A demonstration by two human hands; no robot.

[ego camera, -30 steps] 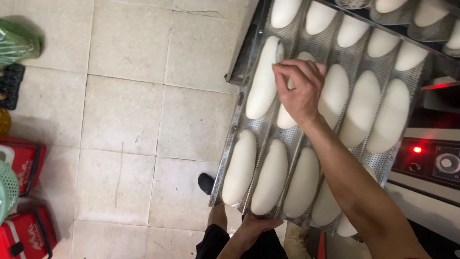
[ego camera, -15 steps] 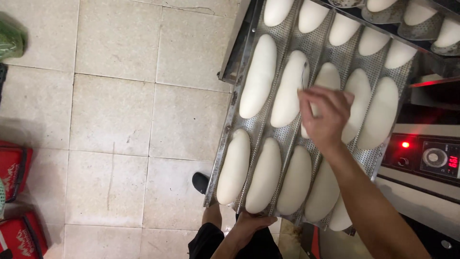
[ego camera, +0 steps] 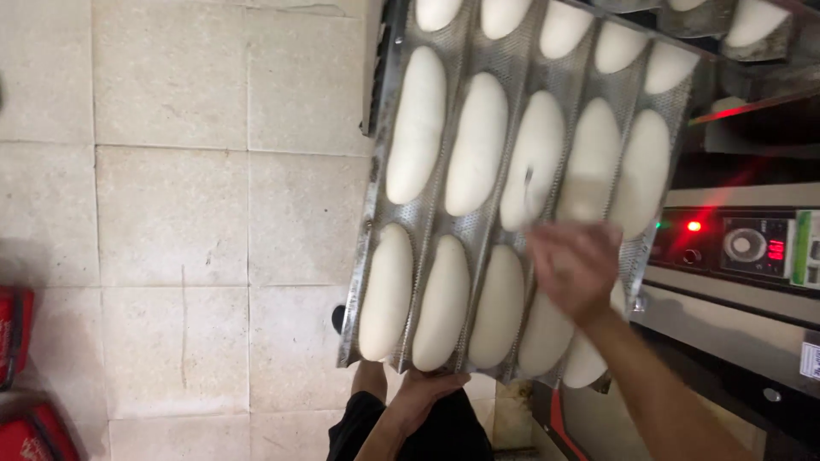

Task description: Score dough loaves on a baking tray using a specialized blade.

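Here the right hand [ego camera: 574,266] hovers blurred over the perforated metal baguette tray [ego camera: 461,230] — grip unclear — dough loaves lying lengthwise away; the left hand [ego camera: 427,391] grips the tray's near edge.

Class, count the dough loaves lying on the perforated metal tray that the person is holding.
10: five in the far row, five in the near row. The right hand partly covers the two rightmost near loaves. More loaves lie on another tray beyond.

Pale square floor tiles [ego camera: 171,213] are filling the left of the frame; red crates [ego camera: 17,376] are sitting lower left; an oven panel [ego camera: 735,248] is glowing red at right.
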